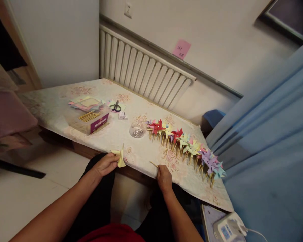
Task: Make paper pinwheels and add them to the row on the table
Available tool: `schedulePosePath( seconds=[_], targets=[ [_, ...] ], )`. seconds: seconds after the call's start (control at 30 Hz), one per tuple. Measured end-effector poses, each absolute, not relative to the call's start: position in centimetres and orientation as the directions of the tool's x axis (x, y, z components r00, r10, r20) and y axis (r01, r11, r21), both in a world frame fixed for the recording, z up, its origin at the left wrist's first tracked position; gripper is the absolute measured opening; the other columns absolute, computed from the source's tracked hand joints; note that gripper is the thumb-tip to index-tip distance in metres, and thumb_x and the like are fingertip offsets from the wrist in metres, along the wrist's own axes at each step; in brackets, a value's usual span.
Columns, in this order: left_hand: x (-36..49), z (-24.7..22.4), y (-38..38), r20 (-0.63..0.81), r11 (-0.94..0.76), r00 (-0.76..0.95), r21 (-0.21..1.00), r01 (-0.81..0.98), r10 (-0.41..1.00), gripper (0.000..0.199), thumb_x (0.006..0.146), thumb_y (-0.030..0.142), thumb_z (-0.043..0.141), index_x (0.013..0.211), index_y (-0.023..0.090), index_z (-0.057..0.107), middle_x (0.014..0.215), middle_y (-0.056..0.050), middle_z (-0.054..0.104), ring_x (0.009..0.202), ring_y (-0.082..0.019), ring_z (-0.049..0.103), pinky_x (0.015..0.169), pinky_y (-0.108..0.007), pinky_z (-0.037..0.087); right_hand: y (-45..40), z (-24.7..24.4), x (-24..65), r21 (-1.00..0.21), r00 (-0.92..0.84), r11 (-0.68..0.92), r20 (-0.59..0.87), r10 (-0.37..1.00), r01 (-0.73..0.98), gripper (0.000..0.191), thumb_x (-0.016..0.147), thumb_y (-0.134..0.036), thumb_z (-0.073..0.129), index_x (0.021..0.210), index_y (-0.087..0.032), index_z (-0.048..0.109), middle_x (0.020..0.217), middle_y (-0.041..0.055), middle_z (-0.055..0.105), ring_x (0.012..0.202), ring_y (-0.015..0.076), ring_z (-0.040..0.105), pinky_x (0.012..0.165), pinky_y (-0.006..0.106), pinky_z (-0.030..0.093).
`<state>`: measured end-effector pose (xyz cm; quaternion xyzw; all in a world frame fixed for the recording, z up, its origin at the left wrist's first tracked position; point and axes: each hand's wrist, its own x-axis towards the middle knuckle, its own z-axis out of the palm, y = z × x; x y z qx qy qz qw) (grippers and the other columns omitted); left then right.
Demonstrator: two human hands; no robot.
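Observation:
Pinched between the fingers of my left hand (108,164) is a yellow paper pinwheel (121,158), held just over the table's front edge. My right hand (164,178) is closed round a thin wooden stick (154,164), whose tip points up and left. Stick and pinwheel are apart. Beyond them stands a clear round dish (137,130) with small silvery pieces in it. A long row of finished-looking pinwheels (188,143) on sticks, in red, yellow, purple and blue, lies to the right of the dish.
On the left of the flowered tablecloth (141,153) sits a box (87,122) of sticks, with coloured paper sheets (87,103) behind it. Black-handled scissors (115,106) and a small white box (122,116) lie nearby. A radiator (143,67) lines the wall; a blue curtain (267,134) hangs at right.

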<state>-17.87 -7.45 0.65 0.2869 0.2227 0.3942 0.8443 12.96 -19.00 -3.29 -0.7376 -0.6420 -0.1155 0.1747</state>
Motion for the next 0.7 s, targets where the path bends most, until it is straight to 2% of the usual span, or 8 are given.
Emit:
schedulePosePath(
  seconds=[0.33, 0.53, 0.7],
  targets=[
    [-16.8, -0.5, -8.1, -0.153, 0.562, 0.627, 0.636, -0.529, 0.764, 0.019, 0.065, 0.01, 0.081, 0.082, 0.008, 0.074, 0.078, -0.012, 0.075, 0.068, -0.017, 0.068, 0.073, -0.026, 0.053, -21.3, -2.7, 15.3, -0.157, 0.172, -0.12, 0.375, 0.911, 0.98, 0.023, 0.093, -0.01, 0.045, 0.089, -0.018, 0.066, 0.084, 0.006, 0.066, 0.08, 0.0179, 0.059, 0.074, 0.026, 0.04],
    [-15.7, -1.3, -7.9, -0.138, 0.583, 0.657, 0.618, -0.528, 0.741, 0.022, 0.063, 0.008, 0.083, 0.083, 0.006, 0.075, 0.076, -0.013, 0.075, 0.067, -0.018, 0.07, 0.072, -0.026, 0.055, -22.3, -3.2, 16.0, -0.161, 0.213, -0.164, 0.365, 0.906, 0.973, 0.025, 0.095, -0.013, 0.043, 0.091, -0.017, 0.067, 0.085, 0.006, 0.067, 0.081, 0.0169, 0.06, 0.075, 0.024, 0.039],
    [-14.8, -1.3, -8.3, -0.136, 0.592, 0.681, 0.634, -0.498, 0.719, 0.017, 0.065, 0.011, 0.083, 0.078, 0.006, 0.074, 0.072, -0.012, 0.074, 0.063, -0.017, 0.068, 0.067, -0.025, 0.055, -22.2, -3.3, 14.9, -0.216, 0.254, -0.188, 0.336, 0.907, 0.958, 0.023, 0.095, -0.014, 0.044, 0.093, -0.018, 0.067, 0.088, 0.0059, 0.068, 0.082, 0.0167, 0.061, 0.075, 0.024, 0.04]
  ],
)
